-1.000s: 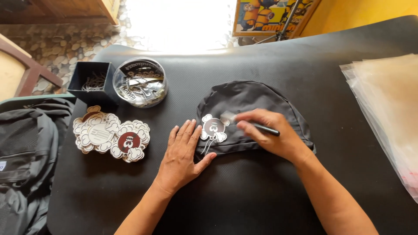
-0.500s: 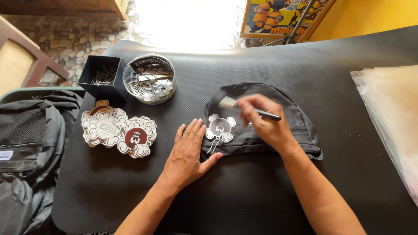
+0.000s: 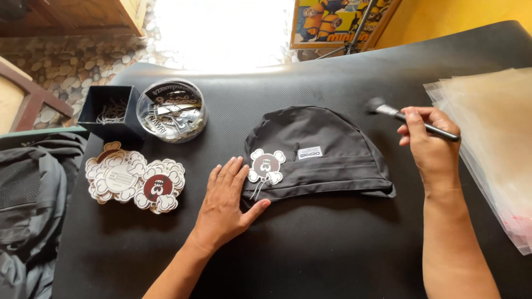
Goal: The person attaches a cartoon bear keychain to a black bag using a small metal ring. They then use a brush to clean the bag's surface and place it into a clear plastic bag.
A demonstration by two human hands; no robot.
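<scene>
**Inspector:** Report your left hand.

**Operator guide:** Your left hand (image 3: 224,202) lies flat, palm down, at lower centre of the frame, fingers spread and grasping nothing. Its fingertips touch the lower left edge of the dark cap (image 3: 316,149), and the thumb rests along the cap's bottom hem. The cap lies flat on the black table (image 3: 310,249), in the middle of the frame.

**Inspector:** And the tag?

**Operator guide:** A cloud-shaped paper tag (image 3: 266,165) with a brown round centre sits on the cap's left side, just beside your index finger. A thin string hangs from it toward your thumb. A small white label (image 3: 310,153) is on the cap to the right of the tag.

**Inspector:** Right hand?

**Operator guide:** Your right hand (image 3: 429,141) is at right of centre, clear of the cap. It is closed around a slim dark brush (image 3: 413,120), held between thumb and fingers, with the blurred bristle end pointing upper left, above the table.

**Inspector:** Surroundings?

**Operator guide:** A pile of matching tags (image 3: 136,180) lies at left of the frame. Above it stand a black square box (image 3: 108,111) and a round clear container (image 3: 172,109), touching each other. Clear plastic bags (image 3: 493,144) are stacked at the right edge. A grey backpack (image 3: 30,205) occupies the lower left.
</scene>
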